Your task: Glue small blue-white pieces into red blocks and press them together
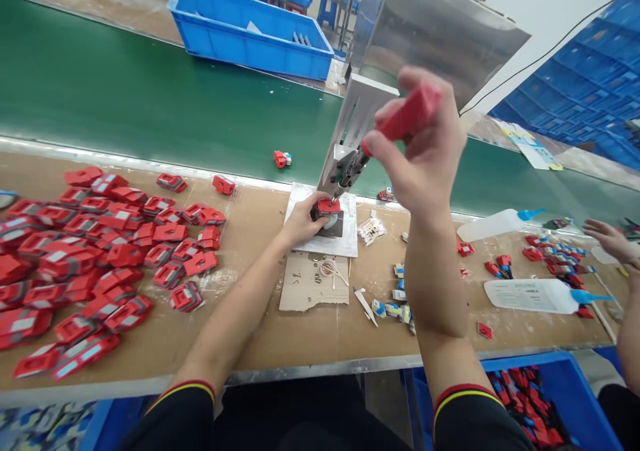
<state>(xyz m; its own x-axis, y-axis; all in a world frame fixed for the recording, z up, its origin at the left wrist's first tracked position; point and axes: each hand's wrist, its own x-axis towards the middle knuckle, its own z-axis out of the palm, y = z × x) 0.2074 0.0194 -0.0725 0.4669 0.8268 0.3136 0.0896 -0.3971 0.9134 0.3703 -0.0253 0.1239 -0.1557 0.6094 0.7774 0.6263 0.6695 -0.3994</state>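
My right hand (427,161) is wrapped round the red handle (407,114) of a toggle clamp (347,169), which is mounted on an upright metal stand (357,108). The handle is raised and a little blurred. Below the clamp's tip, my left hand (301,221) grips a red toy vehicle body (329,206) at the metal block on the stand's light base plate (350,243). Fingers hide part of that piece. Many similar red toy bodies (120,254) with grey stripes are heaped to the left of my left arm.
Behind the bench runs a green conveyor belt (125,84), with a red-and-white piece (281,159) on it. A blue crate (250,34) stands beyond. White bottles with blue nozzles (530,296) lie at right, near another person's hand (607,238). Cardboard (300,291) lies before the stand.
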